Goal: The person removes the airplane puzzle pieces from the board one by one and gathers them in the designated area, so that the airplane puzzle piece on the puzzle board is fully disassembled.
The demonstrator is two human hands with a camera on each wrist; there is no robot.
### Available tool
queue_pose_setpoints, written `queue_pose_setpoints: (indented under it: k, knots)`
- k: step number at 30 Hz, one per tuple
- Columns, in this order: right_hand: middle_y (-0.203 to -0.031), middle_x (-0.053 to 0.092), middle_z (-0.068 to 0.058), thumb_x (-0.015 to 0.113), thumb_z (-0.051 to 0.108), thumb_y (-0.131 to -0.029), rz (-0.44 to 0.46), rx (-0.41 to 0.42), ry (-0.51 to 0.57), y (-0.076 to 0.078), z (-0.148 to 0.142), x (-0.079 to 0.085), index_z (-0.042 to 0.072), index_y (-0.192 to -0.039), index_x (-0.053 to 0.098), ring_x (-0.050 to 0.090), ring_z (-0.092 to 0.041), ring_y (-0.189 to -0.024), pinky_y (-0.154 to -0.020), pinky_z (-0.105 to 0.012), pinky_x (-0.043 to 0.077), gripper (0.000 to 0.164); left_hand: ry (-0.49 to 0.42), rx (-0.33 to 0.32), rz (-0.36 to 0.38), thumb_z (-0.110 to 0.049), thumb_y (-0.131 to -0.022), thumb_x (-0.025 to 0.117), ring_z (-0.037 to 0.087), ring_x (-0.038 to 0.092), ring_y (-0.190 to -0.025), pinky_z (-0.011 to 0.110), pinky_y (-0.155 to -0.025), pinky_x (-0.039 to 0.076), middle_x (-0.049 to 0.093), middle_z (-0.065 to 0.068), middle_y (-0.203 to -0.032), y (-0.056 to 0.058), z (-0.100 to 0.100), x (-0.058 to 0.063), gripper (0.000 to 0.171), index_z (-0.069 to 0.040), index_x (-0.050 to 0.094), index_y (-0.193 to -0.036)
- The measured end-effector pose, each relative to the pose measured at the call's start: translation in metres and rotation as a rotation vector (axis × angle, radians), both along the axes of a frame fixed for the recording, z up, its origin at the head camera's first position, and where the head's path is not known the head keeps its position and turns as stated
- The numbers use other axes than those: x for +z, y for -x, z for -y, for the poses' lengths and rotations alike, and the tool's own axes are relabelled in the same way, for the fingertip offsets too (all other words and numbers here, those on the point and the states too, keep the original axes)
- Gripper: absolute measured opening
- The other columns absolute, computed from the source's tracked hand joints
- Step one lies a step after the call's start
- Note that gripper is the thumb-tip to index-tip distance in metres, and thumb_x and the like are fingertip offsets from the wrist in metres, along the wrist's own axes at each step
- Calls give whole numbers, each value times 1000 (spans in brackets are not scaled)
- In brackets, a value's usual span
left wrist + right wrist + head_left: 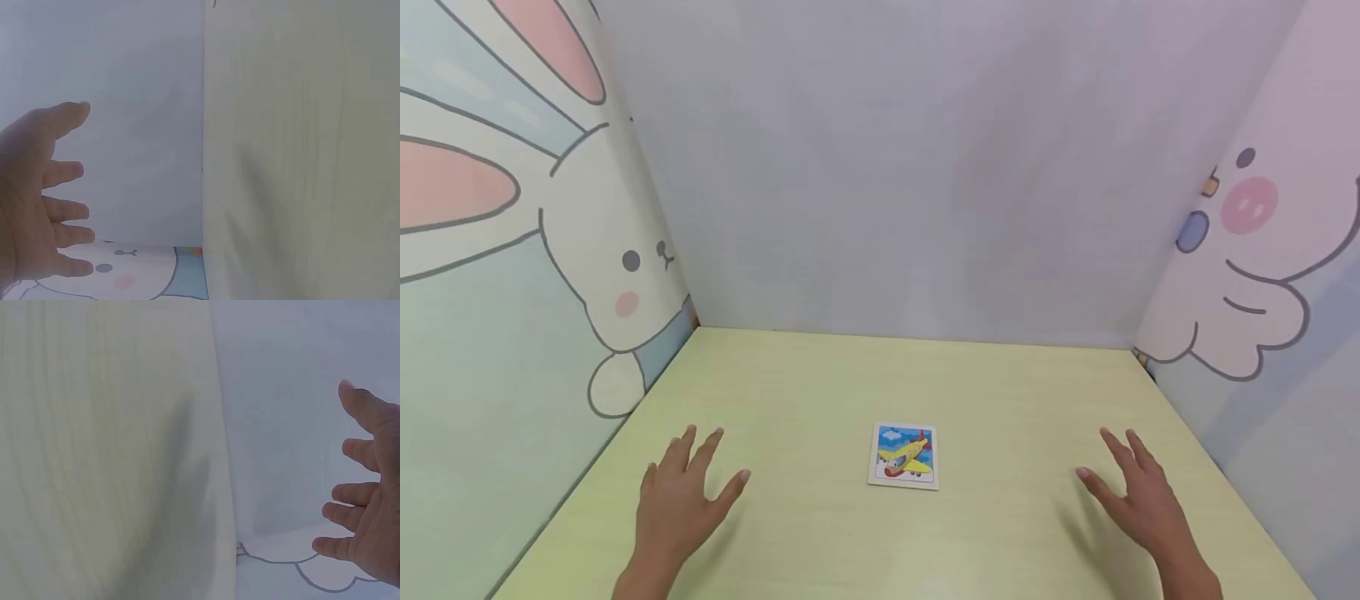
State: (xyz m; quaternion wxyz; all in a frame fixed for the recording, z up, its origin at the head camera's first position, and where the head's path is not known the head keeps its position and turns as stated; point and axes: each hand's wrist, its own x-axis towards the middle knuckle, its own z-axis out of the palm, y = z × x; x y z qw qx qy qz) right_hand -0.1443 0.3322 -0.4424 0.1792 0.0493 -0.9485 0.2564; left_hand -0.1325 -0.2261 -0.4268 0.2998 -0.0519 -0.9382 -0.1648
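Observation:
A small square picture puzzle (904, 456) with a pale border lies flat on the light wooden table (820, 375). It shows a yellow airplane with red parts on a blue sky. My left hand (676, 504) is held over the table to the left of the puzzle, fingers spread and holding nothing. On the other side, my right hand (1142, 504) is likewise spread and holds nothing. Both hands are apart from the puzzle. In the left wrist view the left hand (31, 200) has its thumb uppermost, and the right wrist view shows the right hand (375, 494) the same way.
A plain pale wall (880, 167) rises behind the table's far edge. The left side panel (490, 350) carries a cartoon rabbit. On the right side panel (1300, 417) is a white cartoon animal with a pink cheek. Shadows of the hands fall on the tabletop.

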Motion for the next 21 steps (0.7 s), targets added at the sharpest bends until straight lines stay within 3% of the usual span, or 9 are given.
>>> queue_pose_setpoints:
  k: [5,9,21]
  knots:
    - [-140,24,-36,65,29,-87,-27,12,61,5,9,0,1,-141,36,26,-64,-116,-79,-72,25,67,-11,-30,-109,-37,-70,76,48,49,-107,69,-78,33,52,29,-121,3,-6,-1,60,-4,61,-118]
    - [-138,27,-36,65,28,-87,-43,2,95,7,13,-5,-1,-138,38,29,-61,-116,-79,-70,26,64,-38,-55,-136,-34,-70,76,46,53,-103,65,-75,38,54,27,-119,4,-13,-3,58,-4,62,-117]
    - [-134,35,-34,68,24,-86,-69,27,163,14,33,-4,-2,-133,45,34,-56,-116,-81,-66,30,58,-139,-68,-75,-26,-73,76,43,55,-102,58,-76,41,56,25,-118,5,-33,-2,51,-3,63,-116]
